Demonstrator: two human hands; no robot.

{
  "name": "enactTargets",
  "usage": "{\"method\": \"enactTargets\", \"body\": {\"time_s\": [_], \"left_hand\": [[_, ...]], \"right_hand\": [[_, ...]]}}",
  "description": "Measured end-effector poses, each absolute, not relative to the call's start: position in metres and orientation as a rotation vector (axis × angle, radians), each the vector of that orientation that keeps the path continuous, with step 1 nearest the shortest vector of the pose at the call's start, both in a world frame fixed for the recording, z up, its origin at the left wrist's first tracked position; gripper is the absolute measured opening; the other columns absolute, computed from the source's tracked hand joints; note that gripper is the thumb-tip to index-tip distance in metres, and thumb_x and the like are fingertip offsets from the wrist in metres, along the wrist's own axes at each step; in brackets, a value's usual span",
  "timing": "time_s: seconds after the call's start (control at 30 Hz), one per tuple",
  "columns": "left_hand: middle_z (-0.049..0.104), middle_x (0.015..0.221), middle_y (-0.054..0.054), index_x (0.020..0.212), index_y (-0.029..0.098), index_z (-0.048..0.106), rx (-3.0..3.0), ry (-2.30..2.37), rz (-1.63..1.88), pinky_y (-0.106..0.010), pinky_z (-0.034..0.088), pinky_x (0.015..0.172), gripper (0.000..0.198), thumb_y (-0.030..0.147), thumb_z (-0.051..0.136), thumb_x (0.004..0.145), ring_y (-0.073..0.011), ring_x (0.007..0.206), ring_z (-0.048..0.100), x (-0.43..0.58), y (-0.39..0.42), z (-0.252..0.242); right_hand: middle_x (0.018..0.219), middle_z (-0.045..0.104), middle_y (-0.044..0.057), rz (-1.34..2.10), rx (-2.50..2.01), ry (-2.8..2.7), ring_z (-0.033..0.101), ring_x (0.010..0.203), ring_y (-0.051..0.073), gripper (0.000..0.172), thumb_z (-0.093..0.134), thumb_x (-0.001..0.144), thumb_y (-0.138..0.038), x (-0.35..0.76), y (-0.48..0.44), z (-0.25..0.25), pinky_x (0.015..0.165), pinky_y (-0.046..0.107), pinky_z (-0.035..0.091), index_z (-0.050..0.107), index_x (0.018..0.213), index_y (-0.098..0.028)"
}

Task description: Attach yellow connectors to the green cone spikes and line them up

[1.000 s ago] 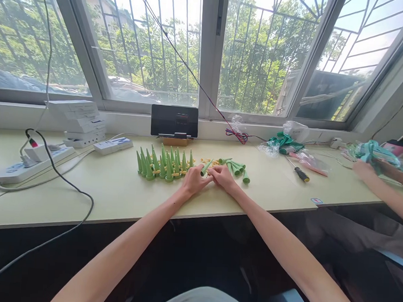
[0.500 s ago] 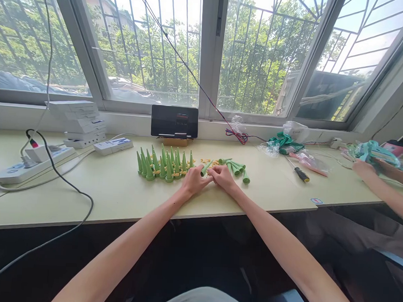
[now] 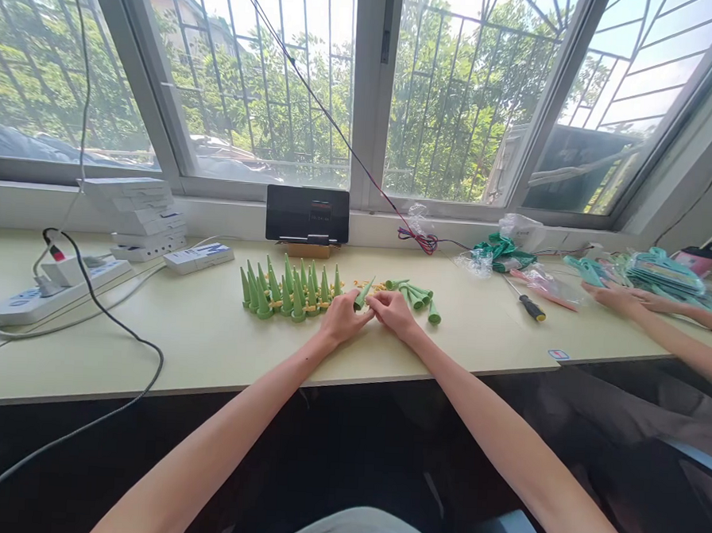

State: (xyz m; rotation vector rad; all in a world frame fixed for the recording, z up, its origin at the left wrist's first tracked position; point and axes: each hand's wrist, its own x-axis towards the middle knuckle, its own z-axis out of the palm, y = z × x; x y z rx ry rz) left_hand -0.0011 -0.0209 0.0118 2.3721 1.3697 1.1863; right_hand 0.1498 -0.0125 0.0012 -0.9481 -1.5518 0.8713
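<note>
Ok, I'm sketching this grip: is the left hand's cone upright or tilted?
Tilted: above the left hand, the green cone visibly leans rightward.

Left fingers (image 3: 358, 321) hold a green cone (image 3: 364, 294) near standing cones (image 3: 298, 299).

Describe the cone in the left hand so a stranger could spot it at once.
On the pale table under the windows, find standing green cones and, to their right, a pile of lying cones. Between these groups, the held cone leans from the left hand, beside the right hand, its tip up and right. Its neighbours stand upright or lie on the table; only this one is held.
</note>
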Motion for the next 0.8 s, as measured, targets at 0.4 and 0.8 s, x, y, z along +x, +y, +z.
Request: {"method": "enactTargets", "body": {"time_s": [0.4, 0.8], "left_hand": [[0.064, 0.079, -0.005, 0.099, 0.016, 0.063, 2.402, 1.299, 1.218, -0.026, 0.042, 0.061, 0.023, 0.030, 0.055, 0.082, -0.0154, 0.063, 0.057, -0.0007, -0.0154, 0.0072], [0.061, 0.072, 0.000, 0.105, 0.017, 0.061, 2.323, 1.250, 1.184, -0.026, 0.041, 0.058, 0.026, 0.029, 0.053, 0.083, -0.0107, 0.047, 0.049, -0.0017, -0.0153, 0.0081]], "right_hand": [[0.067, 0.066, 0.004, 0.563, -1.011, -1.613, 0.058, 0.062, 0.016, 0.028, 0.052, 0.084, -0.040, 0.1527, -0.0070, -0.0028, 0.062, 0.028, 0.045, 0.060, 0.068, -0.018], [0.056, 0.058, 0.000, 0.570, -1.071, -1.638, 0.047, 0.050, 0.012, 0.038, 0.048, 0.086, -0.046, 0.1521, -0.0068, -0.0026, 0.054, 0.025, 0.039, 0.053, 0.059, -0.020]]}}
